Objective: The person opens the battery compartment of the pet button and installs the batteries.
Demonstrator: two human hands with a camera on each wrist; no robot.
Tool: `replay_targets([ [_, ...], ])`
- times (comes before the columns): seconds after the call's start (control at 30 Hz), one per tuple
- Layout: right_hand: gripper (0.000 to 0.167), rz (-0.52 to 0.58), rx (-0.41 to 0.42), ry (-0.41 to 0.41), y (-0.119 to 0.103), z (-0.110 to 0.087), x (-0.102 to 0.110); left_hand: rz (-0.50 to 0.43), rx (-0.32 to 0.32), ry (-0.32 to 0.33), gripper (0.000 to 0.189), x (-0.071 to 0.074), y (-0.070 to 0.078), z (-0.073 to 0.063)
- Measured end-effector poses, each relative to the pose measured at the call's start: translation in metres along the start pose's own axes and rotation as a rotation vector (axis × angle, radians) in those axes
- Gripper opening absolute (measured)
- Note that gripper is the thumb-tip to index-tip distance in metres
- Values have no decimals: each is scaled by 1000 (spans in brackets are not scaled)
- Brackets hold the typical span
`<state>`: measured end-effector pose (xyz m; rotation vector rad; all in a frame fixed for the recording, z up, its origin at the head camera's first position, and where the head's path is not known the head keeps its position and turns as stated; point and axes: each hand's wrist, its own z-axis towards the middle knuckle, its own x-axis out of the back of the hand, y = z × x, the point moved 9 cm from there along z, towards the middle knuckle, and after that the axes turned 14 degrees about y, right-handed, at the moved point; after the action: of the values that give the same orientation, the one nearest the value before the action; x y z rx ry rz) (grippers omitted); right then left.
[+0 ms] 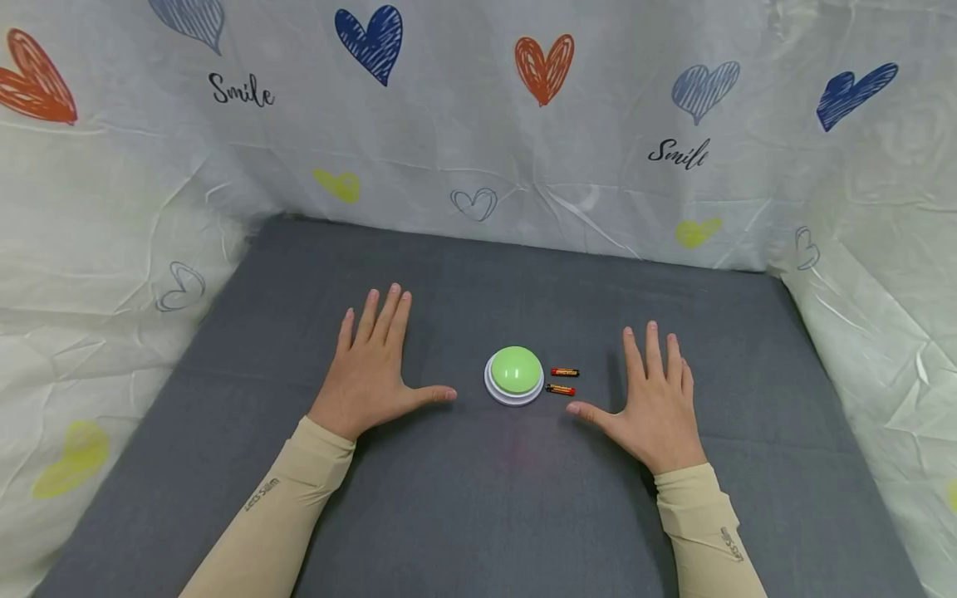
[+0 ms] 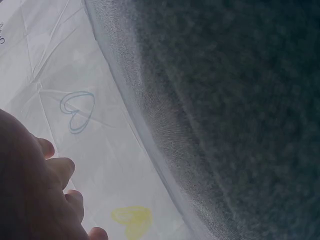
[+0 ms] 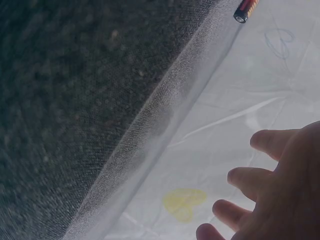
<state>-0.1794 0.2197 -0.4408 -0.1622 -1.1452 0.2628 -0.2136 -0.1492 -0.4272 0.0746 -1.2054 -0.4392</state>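
On the dark grey cloth stands a round push-button light (image 1: 516, 370) with a green dome and a white base. Two small red and black batteries (image 1: 564, 372) lie just right of it, one nearer and one farther; the end of a battery (image 3: 244, 12) shows at the top of the right wrist view. My left hand (image 1: 374, 361) is spread palm down left of the light, thumb pointing toward it. Right of the batteries my right hand (image 1: 654, 403) is spread the same way, its thumb tip close to the nearer battery. Neither hand holds anything.
A dark grey cloth (image 1: 478, 515) covers the table. White sheeting (image 1: 449, 149) printed with hearts and the word "Smile" hangs behind it and along both sides. Beige sleeves (image 1: 277, 507) cover both forearms.
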Motion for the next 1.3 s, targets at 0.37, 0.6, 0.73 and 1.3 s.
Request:
replay_targets([
  [0.37,138,12,-5,-10,-3,-1,-1,-21,-3,8,150,3,0,0],
  [0.6,138,-2,36,-23,-19,0,-7,-15,-34,-14,151,-4,14,-1],
  [0.73,136,9,67,-33,-34,1,-12,-10,-73,-22,152,-11,30,1],
  [1.3,112,112,217,-174,-89,7,-30,-52,-215,-191,129,-51,101,2],
])
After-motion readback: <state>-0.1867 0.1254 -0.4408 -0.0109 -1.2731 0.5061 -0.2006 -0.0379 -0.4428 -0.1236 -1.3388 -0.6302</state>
